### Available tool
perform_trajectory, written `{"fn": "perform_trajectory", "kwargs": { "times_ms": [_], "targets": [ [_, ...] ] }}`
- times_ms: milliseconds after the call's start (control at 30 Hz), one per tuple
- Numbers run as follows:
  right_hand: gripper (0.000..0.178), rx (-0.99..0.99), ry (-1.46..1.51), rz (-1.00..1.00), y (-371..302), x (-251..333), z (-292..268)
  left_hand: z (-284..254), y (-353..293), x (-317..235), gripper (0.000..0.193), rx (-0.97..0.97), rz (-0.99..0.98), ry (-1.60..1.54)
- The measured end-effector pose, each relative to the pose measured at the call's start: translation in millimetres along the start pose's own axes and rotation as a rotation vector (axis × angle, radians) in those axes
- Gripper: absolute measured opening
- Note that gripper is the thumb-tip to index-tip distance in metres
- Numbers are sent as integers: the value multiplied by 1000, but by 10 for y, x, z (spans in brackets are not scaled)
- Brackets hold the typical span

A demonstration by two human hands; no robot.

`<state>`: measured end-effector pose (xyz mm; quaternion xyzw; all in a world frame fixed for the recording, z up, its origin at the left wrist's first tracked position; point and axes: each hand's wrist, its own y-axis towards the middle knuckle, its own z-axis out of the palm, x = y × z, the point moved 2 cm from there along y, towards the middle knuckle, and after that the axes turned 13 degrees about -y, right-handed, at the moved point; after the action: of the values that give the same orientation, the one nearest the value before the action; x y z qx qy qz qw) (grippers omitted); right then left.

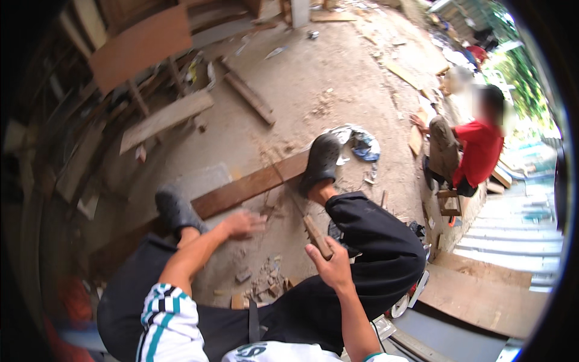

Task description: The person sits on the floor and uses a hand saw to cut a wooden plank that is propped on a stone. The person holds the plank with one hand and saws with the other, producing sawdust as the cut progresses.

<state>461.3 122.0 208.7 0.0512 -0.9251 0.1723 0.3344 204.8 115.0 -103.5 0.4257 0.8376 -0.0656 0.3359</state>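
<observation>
In my right hand (333, 265) is the wooden handle of a tool with a long, thin blade (313, 232); my fingers are closed around it. The blade points away from me and crosses a brown wooden plank (250, 186) lying on the ground. I cannot tell the exact kind of tool. My left hand (240, 224) hovers empty near the plank's near edge, its fingers stretched out and partly smeared by motion. One dark clog (176, 208) is at the plank's left part, the other clog (322, 160) over its right end.
Wood offcuts (271, 283) lie near my legs. Beyond the plank are a narrow beam (247, 93), a low bench board (167, 119) and a crumpled plastic bag (365, 145). A person in a red shirt (480, 151) crouches at the right, near corrugated sheets (506, 232).
</observation>
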Motion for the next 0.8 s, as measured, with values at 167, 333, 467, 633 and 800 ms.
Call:
{"fn": "perform_trajectory", "kwargs": {
  "times_ms": [167, 333, 467, 633, 800],
  "targets": [
    [28, 44, 106, 134, -100, -131, 154, -610, 94, 109, 91, -540, -866, 204],
    [25, -17, 195, 168, -204, -116, 245, -514, 449, -251, 94, -14, -876, 90],
    [27, 31, 142, 110, -190, -72, 362, -60, 275, -223, 68, 268, -257, -72],
    [29, 25, 60, 97, -192, -139, 503, -516, -17, 15, 64, -196, -631, 138],
    [29, 56, 32, 88, -157, -48, 661, -873, -336, 26, 93, -172, -1285, 25]
  ]
}}
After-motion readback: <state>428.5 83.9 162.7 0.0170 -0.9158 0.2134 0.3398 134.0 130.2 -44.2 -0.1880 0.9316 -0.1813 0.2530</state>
